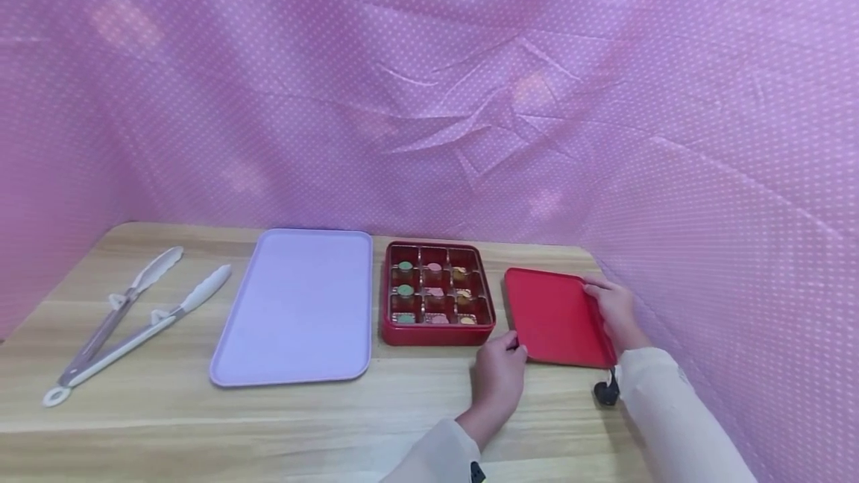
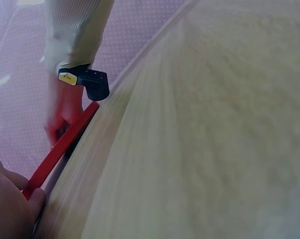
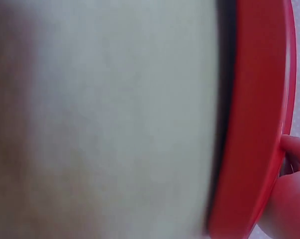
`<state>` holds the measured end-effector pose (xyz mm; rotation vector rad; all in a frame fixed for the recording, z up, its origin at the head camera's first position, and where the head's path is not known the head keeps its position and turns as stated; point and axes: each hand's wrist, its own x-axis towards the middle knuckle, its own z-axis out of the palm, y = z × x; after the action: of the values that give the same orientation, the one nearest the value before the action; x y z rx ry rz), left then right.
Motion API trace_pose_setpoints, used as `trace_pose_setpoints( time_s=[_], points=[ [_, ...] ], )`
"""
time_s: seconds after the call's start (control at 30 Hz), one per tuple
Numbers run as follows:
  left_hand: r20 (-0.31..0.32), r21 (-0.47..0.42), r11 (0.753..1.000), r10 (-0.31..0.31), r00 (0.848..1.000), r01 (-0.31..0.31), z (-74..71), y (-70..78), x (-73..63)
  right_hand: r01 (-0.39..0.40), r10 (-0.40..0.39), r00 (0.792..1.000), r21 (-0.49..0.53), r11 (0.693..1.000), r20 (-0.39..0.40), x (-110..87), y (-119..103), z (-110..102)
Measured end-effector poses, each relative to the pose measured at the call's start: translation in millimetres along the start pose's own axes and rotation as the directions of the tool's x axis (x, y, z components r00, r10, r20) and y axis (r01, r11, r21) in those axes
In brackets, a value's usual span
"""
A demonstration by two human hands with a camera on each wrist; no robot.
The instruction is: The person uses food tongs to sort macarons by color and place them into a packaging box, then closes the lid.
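Observation:
A red square lid [image 1: 553, 315] with a raised rim is at the table's right, inner side up. At its front left corner my left hand [image 1: 499, 375] pinches the rim; in the left wrist view, thumb and finger close on the red edge [image 2: 52, 157]. My right hand [image 1: 612, 308] grips the right side, with fingers [image 3: 296, 149] over the rim in the right wrist view. Dark shadow runs under the lid's edge; whether it touches the table I cannot tell. Left of it stands a red box [image 1: 436, 335] divided into compartments, holding green [image 1: 405, 291], pink [image 1: 434, 267] and yellow pieces [image 1: 464, 294].
A lavender tray [image 1: 302, 304] lies left of the box. Farther left, white and grey tongs [image 1: 97, 335] lie spread. Pink dotted cloth [image 1: 403, 95] hangs behind the wooden table [image 1: 282, 431] and along its right side, close to my right hand.

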<state>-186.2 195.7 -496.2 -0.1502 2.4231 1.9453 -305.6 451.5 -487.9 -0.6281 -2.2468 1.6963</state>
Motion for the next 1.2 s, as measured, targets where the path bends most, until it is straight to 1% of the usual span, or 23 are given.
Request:
trace_pose_setpoints(
  time_s=[0.1,0.2,0.27,0.4,0.5,0.6,0.67,0.73,0.8,0.87,1.0,1.13,1.2],
  points=[
    [0.007,-0.016,1.000,-0.018,1.000,0.018,0.6,2.1,-0.9,-0.011,0.011,1.000,0.051,0.999,0.003,-1.3,0,-1],
    [0.008,-0.011,0.999,-0.033,0.999,0.034,-1.1,3.9,-2.7,-0.033,0.033,0.999,0.100,0.994,0.007,-3.2,-1,-2],
    [0.017,-0.002,0.999,-0.043,0.999,0.043,-2.3,5.2,-4.0,-0.049,0.047,0.999,0.143,0.988,0.018,-4.9,0,-4],
    [0.039,-0.012,0.999,-0.044,0.998,0.044,-6.5,10.0,-5.2,-0.092,0.085,0.996,0.230,0.969,0.041,-11.2,-2,-8],
    [0.037,-0.013,0.999,-0.039,0.999,0.039,-11.5,14.5,-5.9,-0.141,0.117,0.988,0.300,0.944,0.097,-18.2,-9,-11],
    [0.038,-0.023,0.999,-0.037,0.999,0.038,-17.1,19.0,-7.2,-0.194,0.138,0.975,0.359,0.913,0.176,-25.2,-17,-15],
    [0.046,-0.066,0.998,-0.009,0.999,0.012,-20.2,21.3,-7.8,-0.214,0.137,0.966,0.383,0.899,0.219,-30.3,-23,-18],
    [0.059,-0.131,0.991,0.021,0.998,-0.013,-23.7,24.0,-8.3,-0.214,0.122,0.962,0.396,0.893,0.245,-34.3,-28,-20],
    [0.073,-0.190,0.981,0.050,0.996,-0.035,-28.4,26.9,-8.9,-0.211,0.110,0.959,0.396,0.894,0.262,-39.0,-33,-21],
    [0.087,-0.214,0.976,0.066,0.994,-0.046,-34.8,29.1,-9.4,-0.220,0.113,0.954,0.395,0.892,0.277,-43.4,-36,-21],
    [0.097,-0.201,0.978,0.069,0.993,-0.049,-52.3,32.7,-9.3,-0.230,0.110,0.949,0.408,0.884,0.296,-53.0,-44,-17],
    [0.070,-0.195,0.978,0.090,0.993,-0.075,-71.5,33.2,-7.9,-0.204,0.083,0.954,0.423,0.883,0.288,-62.3,-54,-8],
    [0.057,-0.191,0.978,0.101,0.993,-0.089,-80.5,31.7,-7.1,-0.187,0.068,0.956,0.419,0.889,0.284,-66.2,-59,-2]
  ],
)
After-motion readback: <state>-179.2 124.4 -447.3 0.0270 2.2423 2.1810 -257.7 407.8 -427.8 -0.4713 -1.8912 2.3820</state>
